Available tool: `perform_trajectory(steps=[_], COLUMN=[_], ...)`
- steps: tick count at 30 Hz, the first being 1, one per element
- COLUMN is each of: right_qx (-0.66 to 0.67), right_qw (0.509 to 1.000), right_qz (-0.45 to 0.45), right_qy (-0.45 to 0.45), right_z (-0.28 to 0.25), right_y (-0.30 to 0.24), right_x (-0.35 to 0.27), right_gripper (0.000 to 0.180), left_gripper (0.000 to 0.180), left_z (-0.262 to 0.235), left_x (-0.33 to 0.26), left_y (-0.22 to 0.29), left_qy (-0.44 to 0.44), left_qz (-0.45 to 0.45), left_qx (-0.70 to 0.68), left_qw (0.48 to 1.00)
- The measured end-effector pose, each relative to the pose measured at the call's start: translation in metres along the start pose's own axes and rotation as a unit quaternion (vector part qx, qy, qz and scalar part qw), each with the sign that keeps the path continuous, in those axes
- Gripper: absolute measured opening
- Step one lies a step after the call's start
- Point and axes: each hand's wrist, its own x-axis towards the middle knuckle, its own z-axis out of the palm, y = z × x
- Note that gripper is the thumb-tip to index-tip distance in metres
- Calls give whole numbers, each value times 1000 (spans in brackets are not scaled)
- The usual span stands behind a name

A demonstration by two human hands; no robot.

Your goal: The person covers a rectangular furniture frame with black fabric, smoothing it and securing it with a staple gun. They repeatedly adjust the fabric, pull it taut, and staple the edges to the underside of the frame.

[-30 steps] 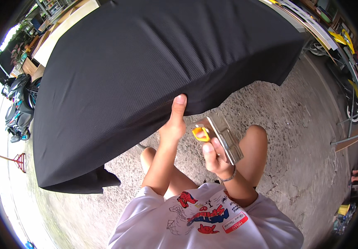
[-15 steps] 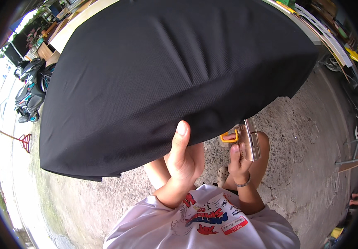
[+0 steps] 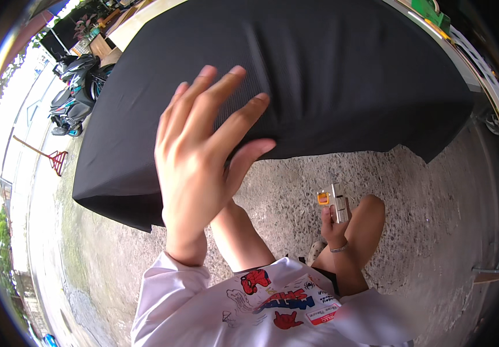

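Black cloth [image 3: 342, 87] covers a broad panel-like surface in front of me, with creases in its middle and its near edge hanging loose. My left hand [image 3: 200, 144] is raised over the cloth's near left part, fingers spread and nothing in them. Whether its fingertips touch the cloth I cannot tell. Low on the right, by my bent knee, my right hand [image 3: 335, 228] grips a silver staple gun [image 3: 340, 199] with an orange loop at one side. The gun is apart from the cloth, and part of it is hidden by my fingers.
Rough concrete floor [image 3: 295, 179] lies below. On the left stand a dark motorcycle [image 3: 76, 95] and a red rake [image 3: 57, 162]. Long pale strips [image 3: 486, 75] and a green object [image 3: 434, 17] are at the far right. Metal legs [image 3: 492, 270] stick out at the right edge.
My left hand has let go of the cloth's near edge and risen over it with fingers spread. My right hand has drawn the staple gun down, away from the cloth.
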Motion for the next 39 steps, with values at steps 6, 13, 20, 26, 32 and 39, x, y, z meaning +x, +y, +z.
perform_trajectory(steps=[6,13,20,26,32,39], right_qx=[99,59,80,63,84,24], right_qw=[991,997,996,997,992,999], right_qz=[89,44,42,43,82,-21], right_qy=[0,-36,-27,-29,-51,-16], right_z=[17,21,21,25,33,31], right_y=[10,6,0,-4,0,-3], right_x=[-11,-3,2,0,-9,6], right_gripper=[19,19,19,19,20,18], left_gripper=[37,34,35,36,35,35], left_z=[8,5,-2,10,13,21], left_x=[0,2,8,-4,-9,-2], left_y=[3,6,3,3,2,6], left_qy=[-2,-13,-52,3,21,0], left_qz=[-55,-72,-50,-36,-32,-66], left_qx=[5,-3,6,65,78,19], left_qw=[998,997,997,997,996,998])
